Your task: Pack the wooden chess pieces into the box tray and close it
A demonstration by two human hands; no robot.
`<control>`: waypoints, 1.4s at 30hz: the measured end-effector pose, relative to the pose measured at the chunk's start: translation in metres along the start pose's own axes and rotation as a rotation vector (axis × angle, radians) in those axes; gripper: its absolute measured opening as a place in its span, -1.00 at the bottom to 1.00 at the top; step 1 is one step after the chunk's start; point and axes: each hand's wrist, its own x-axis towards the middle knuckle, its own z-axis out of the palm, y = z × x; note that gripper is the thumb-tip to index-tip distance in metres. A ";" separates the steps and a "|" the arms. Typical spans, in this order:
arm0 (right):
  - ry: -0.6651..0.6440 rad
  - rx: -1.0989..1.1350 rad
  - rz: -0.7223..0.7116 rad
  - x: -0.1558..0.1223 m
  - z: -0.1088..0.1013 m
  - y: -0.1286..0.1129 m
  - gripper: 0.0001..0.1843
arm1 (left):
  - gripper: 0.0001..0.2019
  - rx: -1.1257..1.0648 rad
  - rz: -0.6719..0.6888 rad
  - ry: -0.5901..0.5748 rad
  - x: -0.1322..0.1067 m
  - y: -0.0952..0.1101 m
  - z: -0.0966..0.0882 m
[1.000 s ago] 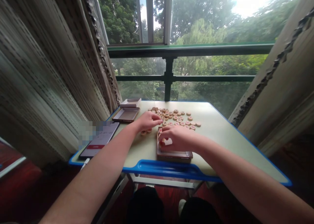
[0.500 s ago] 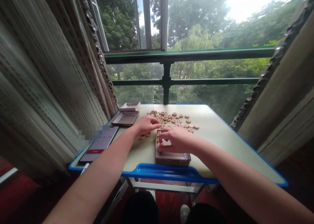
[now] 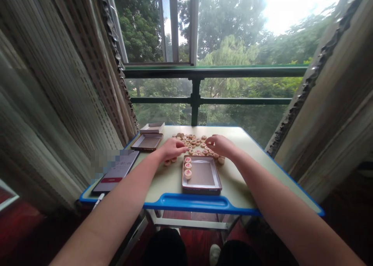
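Observation:
My left hand [image 3: 172,148] hovers at the left side of a pile of round wooden Chinese chess pieces [image 3: 193,142]. Its fingers are slightly apart, and I make out nothing between them. Over the right part of the pile is my right hand [image 3: 222,145], thumb and fingertips apart and pointing down at the pieces, some of which it hides. In front of both hands lies a shallow open box [image 3: 201,190]. Three pieces with red characters stand in a column along its left wall, the nearest being a chess piece [image 3: 188,174]. Several more pieces lie under my left wrist.
Another shallow box [image 3: 147,141] and a pale box part [image 3: 152,127] sit at the table's back left. A phone [image 3: 116,172] with a white cable [image 3: 99,200] lies at the left edge. The table has a blue rim [image 3: 195,203]; curtains hang on both sides.
My right hand has left the box and moved up and right to the pile, uncovering the three red pieces. My left hand stays nearly in place. The view has shifted slightly.

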 end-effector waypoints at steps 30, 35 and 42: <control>0.076 0.143 0.077 0.020 0.037 0.009 -0.72 | -0.78 0.375 0.203 0.259 0.007 -0.009 0.009; 0.060 0.108 0.071 0.021 0.034 0.014 -0.65 | -0.79 0.393 0.196 0.336 0.006 -0.006 0.016; 0.084 0.071 0.057 0.022 0.036 0.013 -0.65 | -0.75 0.209 -0.005 0.283 0.000 0.013 0.008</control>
